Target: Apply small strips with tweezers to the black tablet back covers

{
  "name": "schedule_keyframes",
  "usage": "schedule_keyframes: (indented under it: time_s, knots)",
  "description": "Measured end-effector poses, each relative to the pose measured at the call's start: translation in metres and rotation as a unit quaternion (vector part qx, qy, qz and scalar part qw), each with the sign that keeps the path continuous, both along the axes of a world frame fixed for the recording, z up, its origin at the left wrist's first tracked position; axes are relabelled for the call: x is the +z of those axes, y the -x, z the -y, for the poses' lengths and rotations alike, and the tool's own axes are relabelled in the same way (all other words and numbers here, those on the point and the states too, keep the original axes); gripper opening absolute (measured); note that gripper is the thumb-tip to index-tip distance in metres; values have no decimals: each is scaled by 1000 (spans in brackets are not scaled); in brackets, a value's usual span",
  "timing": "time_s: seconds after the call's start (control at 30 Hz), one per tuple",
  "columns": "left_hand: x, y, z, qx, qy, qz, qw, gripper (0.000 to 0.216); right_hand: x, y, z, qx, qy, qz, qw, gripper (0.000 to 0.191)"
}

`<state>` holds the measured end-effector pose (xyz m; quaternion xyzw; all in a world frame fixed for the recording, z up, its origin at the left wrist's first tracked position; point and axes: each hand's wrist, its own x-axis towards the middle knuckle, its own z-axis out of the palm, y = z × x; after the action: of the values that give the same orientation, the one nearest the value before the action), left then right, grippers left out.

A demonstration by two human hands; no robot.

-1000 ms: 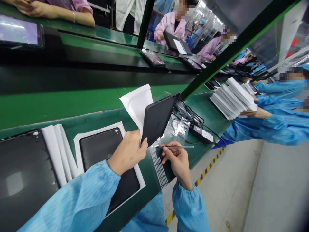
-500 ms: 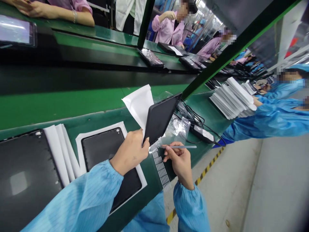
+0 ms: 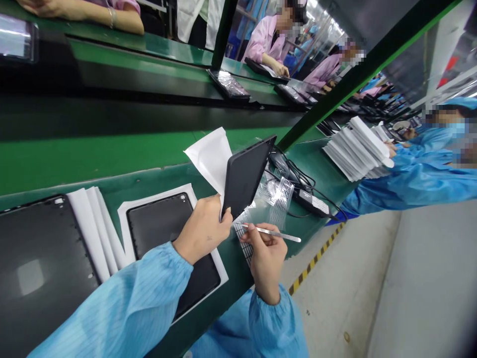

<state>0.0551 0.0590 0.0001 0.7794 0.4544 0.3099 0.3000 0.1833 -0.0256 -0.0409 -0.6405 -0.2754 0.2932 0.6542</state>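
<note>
My left hand (image 3: 204,229) grips the lower corner of a black tablet (image 3: 246,175) and holds it tilted up above the bench, with a white sheet (image 3: 210,155) behind it. My right hand (image 3: 264,254) pinches silver tweezers (image 3: 274,232), their tip pointing left toward a clear sheet of small labels (image 3: 265,208) lying under the tablet. A second black tablet (image 3: 169,238) rests back-up on a white sheet just below my left wrist.
A dark tablet back (image 3: 35,258) and white sheets (image 3: 91,228) lie at the left. A black power adapter with cables (image 3: 307,199) sits beyond the labels. A co-worker in blue (image 3: 410,184) holds a stack of white sheets (image 3: 357,149). People in pink work across the green conveyor (image 3: 74,159).
My right hand has moved left and nearer, bringing the tweezers' tip down to the label sheet. The tablet in my left hand stays almost still. The conveyor's tablets have drifted left.
</note>
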Motion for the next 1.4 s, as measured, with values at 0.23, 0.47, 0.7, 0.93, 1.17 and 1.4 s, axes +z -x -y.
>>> schedule_keyframes:
  time_s: [0.23,0.47,0.7,0.93,1.17,1.4]
  knots:
    - [0,0,-1,-3,-1,12,1000,29,-2,1,-2,36,23,23,999,22]
    - [-5,0,-1,-6,-8,29,1000,32,1,4,-2,32,26,50,998,20]
    - [-3,1,-1,-3,-7,38,999,34,-2,3,-3,31,22,40,998,21]
    - [-2,1,-1,-10,-1,42,999,31,1,6,-3,25,45,68,996,23]
    - [-4,1,0,-5,42,23,999,27,-3,0,0,69,36,58,995,19]
    - [-10,1,0,9,30,24,999,19,-6,-7,1,113,6,38,993,17]
